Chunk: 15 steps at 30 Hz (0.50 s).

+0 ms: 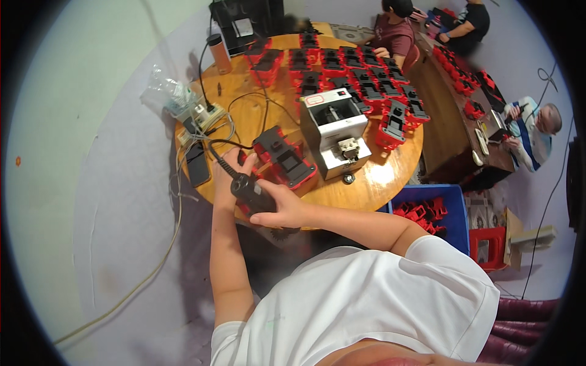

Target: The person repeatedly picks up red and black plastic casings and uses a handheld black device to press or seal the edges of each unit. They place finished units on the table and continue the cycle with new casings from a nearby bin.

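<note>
My right hand is wrapped around a black corded power tool that looks like an electric screwdriver. Its working tip is hidden, and its coiled-sleeve cable rises from the upper end. My left hand is just beyond the tool at the table's near left edge. The left fingers are closed against something red, partly covered by the hand and cable. Right beside the left fingertips lies a red-and-black plastic housing. To its right stands a silver box-shaped machine, like a screw feeder, with an open top.
Several red-and-black housings crowd the far side of the round wooden table. A phone, power strip and tangled cables lie at left, near an orange tumbler. A blue bin holds red parts. Other people sit at the back and right.
</note>
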Each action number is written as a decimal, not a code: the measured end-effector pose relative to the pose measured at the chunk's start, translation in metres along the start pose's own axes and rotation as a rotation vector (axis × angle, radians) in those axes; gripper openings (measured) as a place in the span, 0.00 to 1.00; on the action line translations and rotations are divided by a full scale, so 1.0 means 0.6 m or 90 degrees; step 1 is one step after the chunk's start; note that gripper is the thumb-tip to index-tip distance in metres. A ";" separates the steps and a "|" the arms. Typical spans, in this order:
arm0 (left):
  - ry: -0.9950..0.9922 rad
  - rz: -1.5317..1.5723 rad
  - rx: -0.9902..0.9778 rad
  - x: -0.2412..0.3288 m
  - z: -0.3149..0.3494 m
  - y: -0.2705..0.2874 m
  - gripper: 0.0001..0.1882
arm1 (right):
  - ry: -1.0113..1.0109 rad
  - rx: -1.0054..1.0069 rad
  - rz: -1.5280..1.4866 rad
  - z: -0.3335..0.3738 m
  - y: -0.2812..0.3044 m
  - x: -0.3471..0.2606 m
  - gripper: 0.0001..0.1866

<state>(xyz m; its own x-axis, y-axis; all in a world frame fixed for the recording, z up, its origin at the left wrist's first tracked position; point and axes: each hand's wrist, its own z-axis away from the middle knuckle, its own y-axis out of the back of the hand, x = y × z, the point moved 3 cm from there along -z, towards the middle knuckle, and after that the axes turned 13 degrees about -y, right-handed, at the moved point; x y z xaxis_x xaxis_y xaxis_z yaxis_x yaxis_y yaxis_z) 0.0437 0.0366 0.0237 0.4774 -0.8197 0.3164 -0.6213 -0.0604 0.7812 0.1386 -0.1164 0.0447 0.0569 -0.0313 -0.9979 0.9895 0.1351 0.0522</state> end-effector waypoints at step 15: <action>0.062 -0.001 -0.051 0.010 0.001 0.011 0.24 | 0.106 0.058 0.014 -0.002 -0.002 0.015 0.27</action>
<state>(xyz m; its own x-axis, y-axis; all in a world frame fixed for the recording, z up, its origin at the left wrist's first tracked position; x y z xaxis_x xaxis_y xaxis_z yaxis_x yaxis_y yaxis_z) 0.0419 0.0309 0.0306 0.5392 -0.7604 0.3621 -0.5699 -0.0129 0.8216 0.1375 -0.1157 0.0356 0.0625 0.1366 -0.9887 0.9967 0.0436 0.0690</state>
